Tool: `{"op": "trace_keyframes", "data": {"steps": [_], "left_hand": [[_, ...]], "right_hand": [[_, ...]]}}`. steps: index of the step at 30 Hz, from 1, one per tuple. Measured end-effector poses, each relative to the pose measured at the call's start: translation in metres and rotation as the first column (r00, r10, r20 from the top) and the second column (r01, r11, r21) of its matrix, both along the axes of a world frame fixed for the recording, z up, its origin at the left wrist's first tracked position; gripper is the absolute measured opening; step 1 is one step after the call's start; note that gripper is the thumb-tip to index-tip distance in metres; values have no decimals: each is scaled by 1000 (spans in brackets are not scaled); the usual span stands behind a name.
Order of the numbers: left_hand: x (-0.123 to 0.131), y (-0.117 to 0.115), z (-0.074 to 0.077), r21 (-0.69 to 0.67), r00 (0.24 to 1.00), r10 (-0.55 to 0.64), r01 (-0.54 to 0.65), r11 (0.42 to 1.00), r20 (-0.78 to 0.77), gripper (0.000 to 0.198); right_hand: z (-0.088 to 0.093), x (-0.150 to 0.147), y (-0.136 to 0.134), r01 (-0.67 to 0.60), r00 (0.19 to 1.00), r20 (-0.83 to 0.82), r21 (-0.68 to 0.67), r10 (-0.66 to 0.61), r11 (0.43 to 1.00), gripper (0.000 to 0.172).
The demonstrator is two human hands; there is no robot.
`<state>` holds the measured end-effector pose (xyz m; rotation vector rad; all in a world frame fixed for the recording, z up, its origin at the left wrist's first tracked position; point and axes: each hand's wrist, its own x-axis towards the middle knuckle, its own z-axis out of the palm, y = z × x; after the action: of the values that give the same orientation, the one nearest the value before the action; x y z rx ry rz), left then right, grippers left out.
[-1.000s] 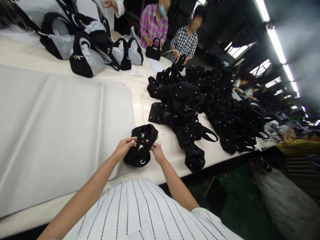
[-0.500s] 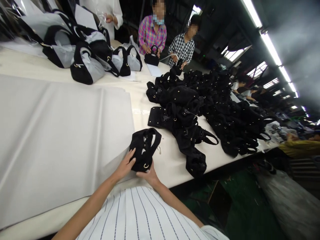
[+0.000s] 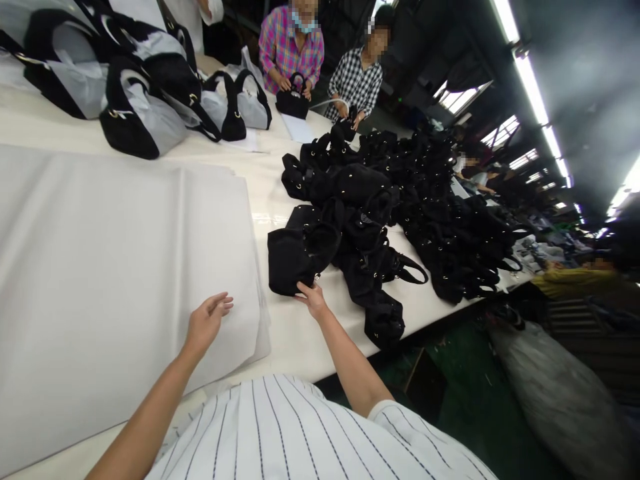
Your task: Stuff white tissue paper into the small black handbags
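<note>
A small black handbag (image 3: 290, 261) with gold-coloured fittings is at the near edge of a pile of similar bags. My right hand (image 3: 313, 299) grips its lower near corner, thumb on the front and fingers underneath. Part of the bag overlaps the black bags (image 3: 367, 233) behind it. My left hand (image 3: 207, 323) is off the bag, over large white sheets of paper (image 3: 125, 267), fingers loosely apart and holding nothing.
Stuffed black handbags with pale wrapping (image 3: 143, 110) stand along the far left of the white table (image 3: 280, 340). Two people across the table handle black bags. A large grey plastic sack (image 3: 555, 393) lies on the green floor at right.
My left hand has let go of the handbag and moved left over the paper. My right hand has carried the bag forward to the pile, and the bag has turned.
</note>
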<state>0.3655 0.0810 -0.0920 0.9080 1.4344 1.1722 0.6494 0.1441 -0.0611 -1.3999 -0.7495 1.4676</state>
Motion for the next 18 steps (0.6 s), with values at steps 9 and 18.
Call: {"op": "trace_keyframes", "data": {"steps": [9, 18], "left_hand": [[39, 41, 30, 76, 970, -238, 241, 967, -47, 72], [54, 57, -35, 83, 978, -206, 204, 975, 12, 65]], "right_hand": [[6, 0, -9, -7, 987, -162, 6, 8, 1000, 57], [-22, -35, -14, -7, 993, 118, 298, -30, 954, 33]]}}
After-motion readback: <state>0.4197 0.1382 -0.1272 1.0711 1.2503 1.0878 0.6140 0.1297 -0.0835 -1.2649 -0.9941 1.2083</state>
